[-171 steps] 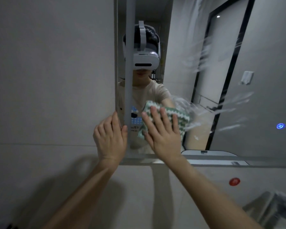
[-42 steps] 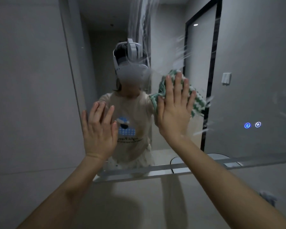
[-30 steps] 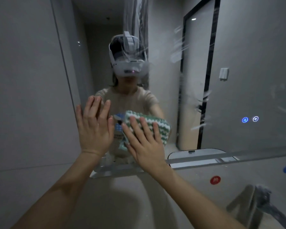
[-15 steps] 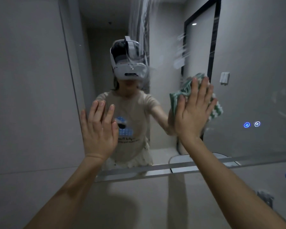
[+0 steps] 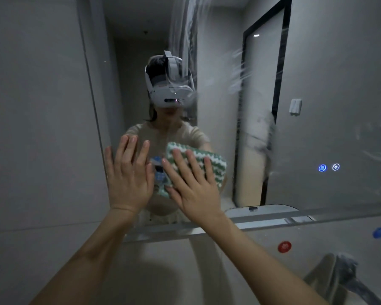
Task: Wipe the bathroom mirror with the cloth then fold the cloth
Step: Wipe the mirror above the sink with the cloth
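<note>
Since half a second ago my right hand (image 5: 194, 186) has swept the cloth (image 5: 216, 166) from 2 o'clock down to the glass's lower centre. Fingers flat and spread, it presses the cloth to the mirror (image 5: 317, 84), gripping nothing. My left hand (image 5: 128, 179) rests flat and open at 9 o'clock. Streaks remain at 1 o'clock; overlapping passes with even pressure should clear them.

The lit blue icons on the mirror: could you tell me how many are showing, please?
2. Both sit side by side on the mirror at its right: one icon, the other just right of it.
</note>
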The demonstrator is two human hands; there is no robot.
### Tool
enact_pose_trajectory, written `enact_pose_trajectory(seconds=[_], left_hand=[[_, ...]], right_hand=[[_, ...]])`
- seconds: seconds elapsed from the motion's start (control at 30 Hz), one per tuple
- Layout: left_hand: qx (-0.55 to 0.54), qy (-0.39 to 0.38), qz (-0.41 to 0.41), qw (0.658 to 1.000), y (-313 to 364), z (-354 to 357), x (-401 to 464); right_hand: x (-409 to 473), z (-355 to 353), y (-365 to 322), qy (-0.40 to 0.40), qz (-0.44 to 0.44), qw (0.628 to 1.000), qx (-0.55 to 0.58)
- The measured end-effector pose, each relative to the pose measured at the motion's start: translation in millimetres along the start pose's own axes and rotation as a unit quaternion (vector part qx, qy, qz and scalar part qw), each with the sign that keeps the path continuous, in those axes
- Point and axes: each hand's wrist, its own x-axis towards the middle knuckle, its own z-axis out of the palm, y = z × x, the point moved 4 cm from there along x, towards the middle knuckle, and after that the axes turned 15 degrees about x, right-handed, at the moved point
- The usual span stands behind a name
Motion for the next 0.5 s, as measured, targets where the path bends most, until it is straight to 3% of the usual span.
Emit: enact_pose_trajectory(seconds=[0.1, 0.23, 0.37, 0.5], left_hand=[[0.006, -0.008, -0.007, 1.000, 0, 0, 0], [0.010, -0.019, -0.013, 1.000, -1, 2, 0], [0.009, -0.022, -0.017, 1.000, 0, 1, -1], [0.009, -0.026, -0.015, 1.000, 1, 2, 0]], right_hand=[[-29, -6, 25, 0.014, 0.019, 1.000, -0.011], [-25, -24, 69, 0.051, 0.136, 0.989, -0.011], [33, -44, 97, 0.117, 0.273, 0.955, 0.021], [110, -56, 98, 0.149, 0.318, 0.936, 0.026]])
